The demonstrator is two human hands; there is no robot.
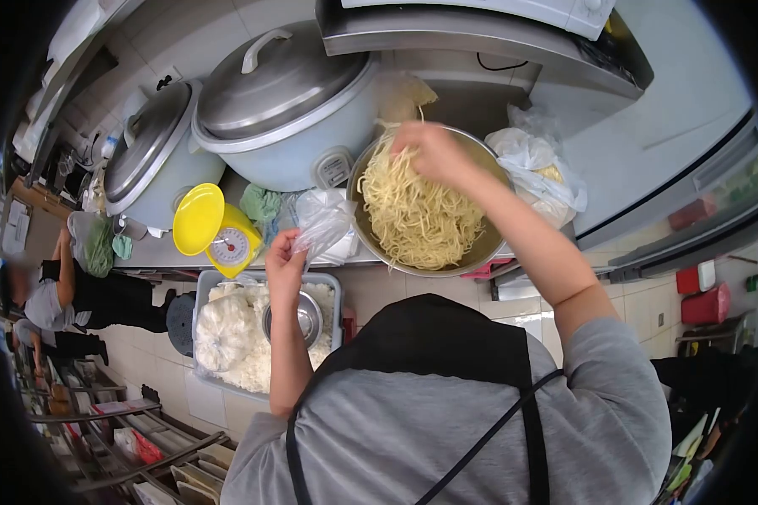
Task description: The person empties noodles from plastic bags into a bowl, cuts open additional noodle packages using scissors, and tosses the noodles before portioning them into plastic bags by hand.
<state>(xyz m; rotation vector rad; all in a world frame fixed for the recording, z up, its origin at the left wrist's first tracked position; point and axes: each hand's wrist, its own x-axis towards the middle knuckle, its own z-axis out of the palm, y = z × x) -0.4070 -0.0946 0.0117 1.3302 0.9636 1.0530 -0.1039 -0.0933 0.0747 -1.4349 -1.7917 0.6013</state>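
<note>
My right hand point(434, 153) is closed on a clump of pale yellow noodles at the far side of a large metal bowl point(495, 168). Strands hang from the fingers down to the heap of noodles point(425, 223) that fills much of the bowl. Left of the bowl, my left hand point(286, 263) pinches a clear plastic bag point(325, 220), which lies partly over other crumpled plastic. Below that forearm is a grey tub point(200, 290) of white rice point(248, 374), with a bagged portion and a metal bowl point(309, 320) in it.
Two big lidded cookers point(286, 151) stand at the back left. A yellow dial scale point(232, 244) is on the counter edge. Filled plastic bags point(539, 172) sit right of the bowl, under a metal shelf point(480, 55). Another person point(59, 295) stands at far left.
</note>
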